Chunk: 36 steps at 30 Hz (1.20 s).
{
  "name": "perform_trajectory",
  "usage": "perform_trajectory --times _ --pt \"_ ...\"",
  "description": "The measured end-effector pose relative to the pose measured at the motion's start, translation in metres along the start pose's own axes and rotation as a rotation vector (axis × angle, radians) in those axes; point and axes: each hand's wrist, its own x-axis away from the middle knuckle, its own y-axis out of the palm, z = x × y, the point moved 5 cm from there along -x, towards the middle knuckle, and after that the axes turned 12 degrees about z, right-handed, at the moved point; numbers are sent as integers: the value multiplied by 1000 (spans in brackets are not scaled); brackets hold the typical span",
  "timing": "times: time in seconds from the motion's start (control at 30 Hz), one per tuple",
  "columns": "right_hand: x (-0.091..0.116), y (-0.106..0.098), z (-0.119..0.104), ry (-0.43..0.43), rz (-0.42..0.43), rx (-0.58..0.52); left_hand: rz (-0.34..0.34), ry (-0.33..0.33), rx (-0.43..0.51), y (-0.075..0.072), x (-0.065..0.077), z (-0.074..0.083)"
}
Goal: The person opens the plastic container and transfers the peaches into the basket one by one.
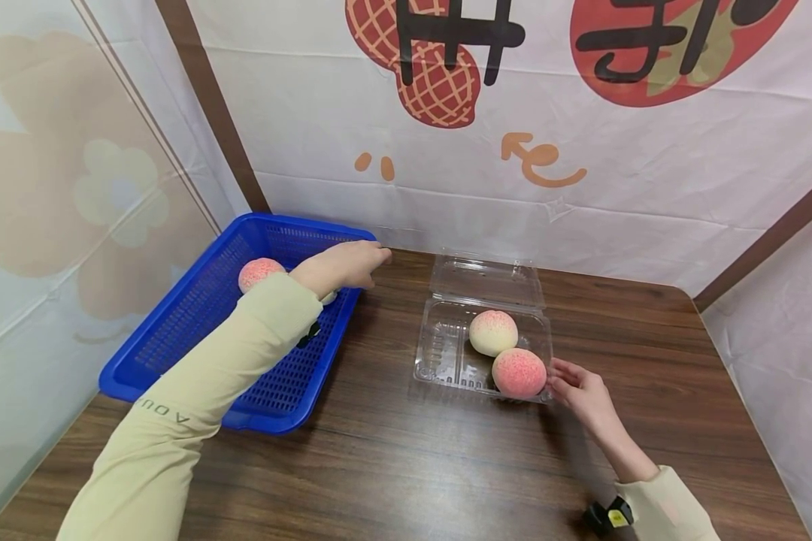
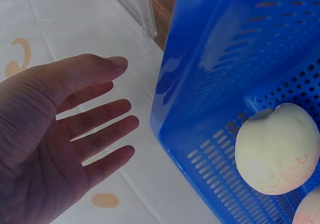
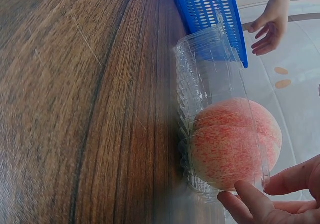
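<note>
Pale yellow-green cloth sleeve (image 1: 142, 458) crosses closest. My right hand (image 1: 585, 394) pinches the edge of a clear plastic hinged box (image 1: 446, 364), likely flimsy, so best held there. Inside, two round pink-and-cream peaches (image 1: 518, 376) look light; I'd cup one round its middle. My left hand (image 1: 341, 267), empty, fingers loosely extended, hangs by the far corner of a blue perforated plastic basket (image 1: 264, 421); at least two more peaches (image 2: 277, 151) lie in it, though my sleeve hides much.
</note>
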Motion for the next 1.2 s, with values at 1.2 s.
perform_trajectory --times 1.2 --pt "-1 0 0 3 -4 -1 3 48 120 7 -12 22"
